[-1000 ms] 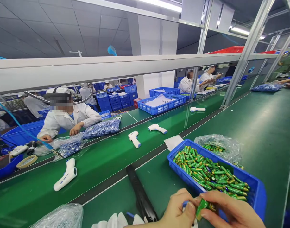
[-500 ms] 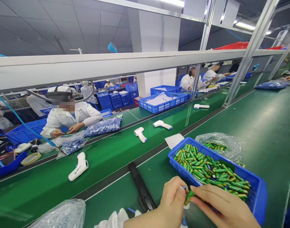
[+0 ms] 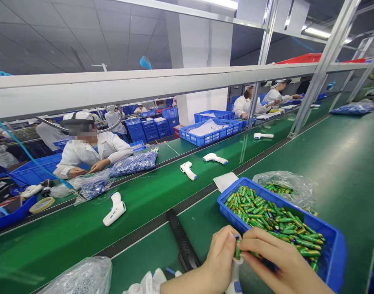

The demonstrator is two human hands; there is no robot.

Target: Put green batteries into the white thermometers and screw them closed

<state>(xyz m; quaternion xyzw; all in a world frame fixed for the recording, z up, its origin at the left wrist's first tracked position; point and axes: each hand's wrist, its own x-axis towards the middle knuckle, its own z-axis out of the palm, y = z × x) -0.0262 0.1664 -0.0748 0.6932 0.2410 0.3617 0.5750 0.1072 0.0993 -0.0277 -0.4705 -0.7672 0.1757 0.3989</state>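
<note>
At the bottom of the head view my left hand point(image 3: 220, 258) grips a white thermometer gun point(image 3: 235, 279) with a blue tip. My right hand point(image 3: 278, 261) pinches a green battery point(image 3: 237, 248) and presses it against the top of that gun. Both hands are closed. Right behind them stands a blue bin point(image 3: 334, 247) full of green batteries. A clear bag of more batteries point(image 3: 281, 187) lies behind the bin.
White thermometer guns point(image 3: 114, 209) point(image 3: 188, 170) point(image 3: 215, 158) lie on the green conveyor belt point(image 3: 67, 237). A black bar point(image 3: 181, 239) lies by my left hand. A person in white sits across the belt with blue bags point(image 3: 132, 163). Blue crates point(image 3: 208, 131) stand behind.
The thermometer guns on the belt have moved to the right. My right hand has turned the green battery upright and brought it onto the gun in my left hand.
</note>
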